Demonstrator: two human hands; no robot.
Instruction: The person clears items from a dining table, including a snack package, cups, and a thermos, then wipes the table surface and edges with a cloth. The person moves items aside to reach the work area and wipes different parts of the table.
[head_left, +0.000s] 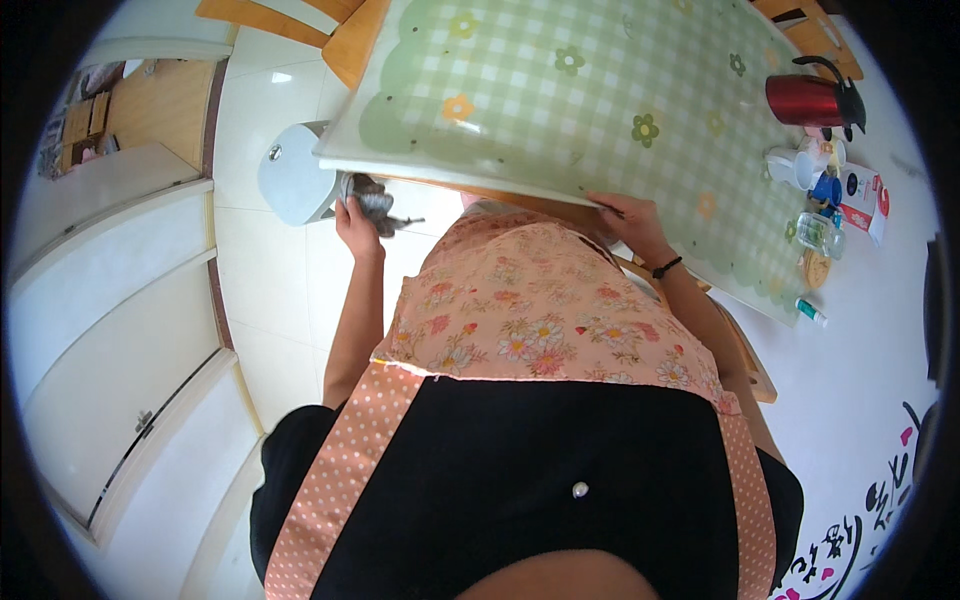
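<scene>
My left hand (361, 234) holds a crumpled dark grey cloth (373, 204) just under the table's near left corner. Part of the cloth hangs loose towards the floor. At the near edge of the table, my right hand (637, 225) grips the rim of a green-and-white checked tablecloth (525, 97) printed with flowers. Its fingertips lie over the cloth's edge, while the thumb's grip underneath is partly hidden. A strip of the wooden table edge (551, 211) shows below the tablecloth, between my two hands.
On the table's right side stand a red thermos jug (806, 101), several cups (791, 166), a glass jar (820, 235), a package (862, 199) and a small green-and-white tube (811, 311). A white lidded bin (296, 176) stands left of the table. Wooden chairs (352, 45) border the table.
</scene>
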